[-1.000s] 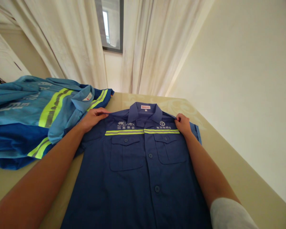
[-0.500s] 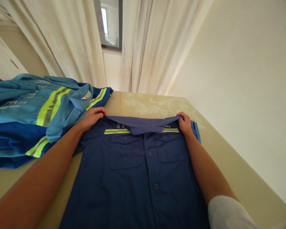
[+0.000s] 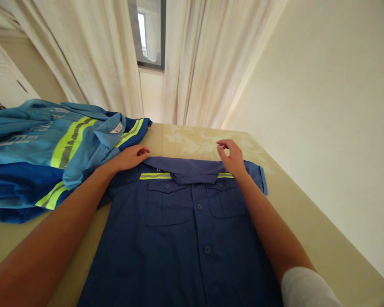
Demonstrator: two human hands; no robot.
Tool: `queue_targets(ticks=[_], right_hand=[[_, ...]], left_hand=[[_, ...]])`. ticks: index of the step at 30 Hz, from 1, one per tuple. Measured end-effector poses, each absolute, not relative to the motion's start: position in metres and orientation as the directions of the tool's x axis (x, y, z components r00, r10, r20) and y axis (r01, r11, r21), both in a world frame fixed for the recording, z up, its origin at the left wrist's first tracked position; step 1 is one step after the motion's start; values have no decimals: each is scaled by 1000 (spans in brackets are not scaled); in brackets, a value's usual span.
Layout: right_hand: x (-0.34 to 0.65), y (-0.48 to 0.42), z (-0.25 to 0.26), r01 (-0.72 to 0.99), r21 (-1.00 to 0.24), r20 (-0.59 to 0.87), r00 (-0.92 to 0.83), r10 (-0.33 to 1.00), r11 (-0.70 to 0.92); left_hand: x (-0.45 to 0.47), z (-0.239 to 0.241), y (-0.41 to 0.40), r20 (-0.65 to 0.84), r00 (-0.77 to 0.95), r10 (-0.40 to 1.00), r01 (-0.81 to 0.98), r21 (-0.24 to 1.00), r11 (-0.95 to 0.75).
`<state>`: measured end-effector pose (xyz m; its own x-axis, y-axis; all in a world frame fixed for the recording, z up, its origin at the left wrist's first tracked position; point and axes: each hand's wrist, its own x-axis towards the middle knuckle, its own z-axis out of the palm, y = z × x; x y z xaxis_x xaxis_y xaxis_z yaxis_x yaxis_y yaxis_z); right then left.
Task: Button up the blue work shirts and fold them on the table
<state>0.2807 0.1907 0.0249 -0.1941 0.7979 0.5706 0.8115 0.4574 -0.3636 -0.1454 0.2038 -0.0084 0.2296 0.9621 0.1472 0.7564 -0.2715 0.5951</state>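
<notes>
A dark blue work shirt (image 3: 166, 256) lies front side up with its buttons closed, chest pockets showing and yellow reflective strips across the chest. Its upper edge and collar (image 3: 195, 172) are folded down over part of the strips and lettering. At the left shoulder, my left hand (image 3: 132, 157) has its fingers curled together at the cloth; the fingertips are partly hidden. My right hand (image 3: 233, 158) is off the cloth, above the right end of the folded edge, with thumb and fingers apart and nothing between them. The right sleeve (image 3: 257, 175) spreads out beyond my wrist.
Left of the shirt lies a heap of lighter blue work clothing (image 3: 80, 140) with yellow reflective bands, partly behind my left forearm. Both rest on a beige patterned table (image 3: 179, 138). Pale curtains (image 3: 99, 59) hang behind it, and a white wall (image 3: 326, 119) stands to the right.
My right hand has let go of the shirt's right shoulder and moved left and slightly up. The folded edge has slackened. My left hand has shifted slightly right.
</notes>
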Motion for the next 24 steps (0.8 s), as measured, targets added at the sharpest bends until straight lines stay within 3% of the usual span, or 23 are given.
queue_targets(ticks=[3, 7, 10, 13, 15, 17, 20, 22, 24], right_hand=[[231, 171, 14, 735, -264, 318, -545, 776, 625], [201, 153, -17, 720, -193, 111, -659, 744, 667], [202, 152, -26, 733, -191, 89, -650, 755, 653], [205, 154, -24, 732, -191, 98, -649, 755, 654], [205, 153, -23, 729, -190, 113, -649, 752, 658], [205, 152, -22, 729, -191, 127, -645, 753, 657], [204, 150, -21, 729, -203, 139, -639, 756, 654], [205, 150, -21, 724, -214, 145, -640, 755, 655], [205, 150, -20, 721, -220, 150, -640, 753, 657]], left_hand=[[-169, 9, 206, -78, 315, 946, 806, 549, -223], [-198, 26, 205, -295, 364, 883, 894, 377, -243], [-204, 34, 205, -233, 299, 925, 935, 264, -236], [-194, 47, 202, -47, 228, 972, 941, 268, -208], [-175, 63, 191, 76, 167, 983, 921, 343, -183], [-151, 83, 174, 120, 141, 983, 821, 540, -184], [-117, 111, 143, 91, 251, 964, 449, 871, -199], [-106, 124, 130, 112, 311, 944, 278, 939, -204], [-107, 127, 127, 141, 310, 940, 293, 926, -236]])
